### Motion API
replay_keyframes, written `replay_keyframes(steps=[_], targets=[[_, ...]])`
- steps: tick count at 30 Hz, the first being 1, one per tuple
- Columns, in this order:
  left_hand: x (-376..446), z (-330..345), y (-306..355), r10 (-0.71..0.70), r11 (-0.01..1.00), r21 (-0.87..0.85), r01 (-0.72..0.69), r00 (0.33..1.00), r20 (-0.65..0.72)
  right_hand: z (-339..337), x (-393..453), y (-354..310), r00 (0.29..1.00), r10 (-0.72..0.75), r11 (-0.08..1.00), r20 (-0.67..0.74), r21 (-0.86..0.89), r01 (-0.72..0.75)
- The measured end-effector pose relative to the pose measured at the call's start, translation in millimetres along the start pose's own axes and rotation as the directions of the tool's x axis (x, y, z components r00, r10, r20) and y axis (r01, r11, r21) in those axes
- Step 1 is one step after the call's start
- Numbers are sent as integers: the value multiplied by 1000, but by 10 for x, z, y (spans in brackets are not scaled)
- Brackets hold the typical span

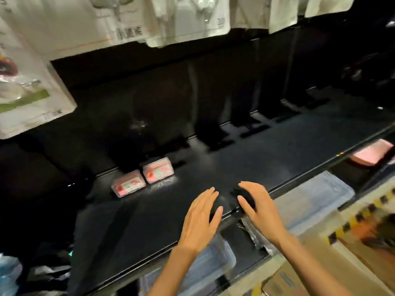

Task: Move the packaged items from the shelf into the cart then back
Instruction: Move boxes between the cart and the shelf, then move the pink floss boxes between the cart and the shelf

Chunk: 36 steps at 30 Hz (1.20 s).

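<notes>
Here, both hands hover over the front edge of the black shelf (277, 150) — the left hand (201, 218) and the right hand (256, 208) are spread, holding nothing. Farther back, near the shelf's rear edge, two packaged items (142, 179) lie just beside each other.

I get a dim view: the black shelf (213, 167) swallows most of the light and its back wall reads nearly pure black. Light falls from above, blowing out the white hanging packages (128, 18) along the top. 2 small clear boxes (143, 178) throw glints onto the shelf. Edges bend from the wide lens, and the right-hand corner smears with motion blur.
</notes>
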<state>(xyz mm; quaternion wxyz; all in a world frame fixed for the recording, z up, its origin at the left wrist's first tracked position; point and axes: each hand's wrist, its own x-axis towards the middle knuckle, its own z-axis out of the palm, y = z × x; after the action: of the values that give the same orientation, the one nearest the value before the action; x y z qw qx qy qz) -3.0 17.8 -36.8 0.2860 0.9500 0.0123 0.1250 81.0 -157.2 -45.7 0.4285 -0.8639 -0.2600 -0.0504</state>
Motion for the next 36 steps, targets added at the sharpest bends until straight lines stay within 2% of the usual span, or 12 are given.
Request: replay_keyframes(steps=[3, 6, 10, 12, 15, 21, 24, 26, 29, 33, 36], targets=[[48, 568, 790, 102, 983, -161, -91, 993, 65, -728, -678, 398, 986, 128, 989, -104, -67, -135], [-78, 1220, 1576, 219, 949, -261, -180, 967, 132, -1458, -1515, 742, 934, 282, 950, -220, -71, -304], [-396, 1971, 2492, 332, 912, -316, -261, 923, 196, -2296, -2568, 1010, 856, 385, 882, -345, -135, -451], [-528, 2206, 2886, 382, 904, -299, -304, 889, 253, -2638, -2994, 1071, 803, 435, 838, -407, -142, -526], [-575, 2442, 3376, 488, 854, -340, -395, 834, 257, -3023, -3442, 1127, 728, 478, 779, -491, -147, -610], [-273, 2835, 4195, 617, 759, -461, -460, 733, 285, -3586, -3733, 1361, 567, 541, 696, -621, -48, -717], [-63, 3149, 4515, 706, 689, -488, -536, 648, 286, -3852, -3773, 1595, 497, 567, 658, -657, -2, -753], [46, 3311, 4638, 738, 667, -469, -578, 599, 311, -3975, -3771, 1709, 479, 569, 643, -668, -1, -766], [296, 3664, 4908, 760, 649, -452, -612, 516, 394, -4166, -3778, 2044, 421, 581, 609, -697, 29, -793], [700, 4032, 5428, 745, 667, -484, -566, 490, 453, -4587, -3611, 2469, 324, 601, 553, -731, 88, -828], [948, 4267, 5765, 731, 682, -538, -495, 464, 501, -4904, -3431, 2740, 252, 600, 549, -759, 162, -820]])
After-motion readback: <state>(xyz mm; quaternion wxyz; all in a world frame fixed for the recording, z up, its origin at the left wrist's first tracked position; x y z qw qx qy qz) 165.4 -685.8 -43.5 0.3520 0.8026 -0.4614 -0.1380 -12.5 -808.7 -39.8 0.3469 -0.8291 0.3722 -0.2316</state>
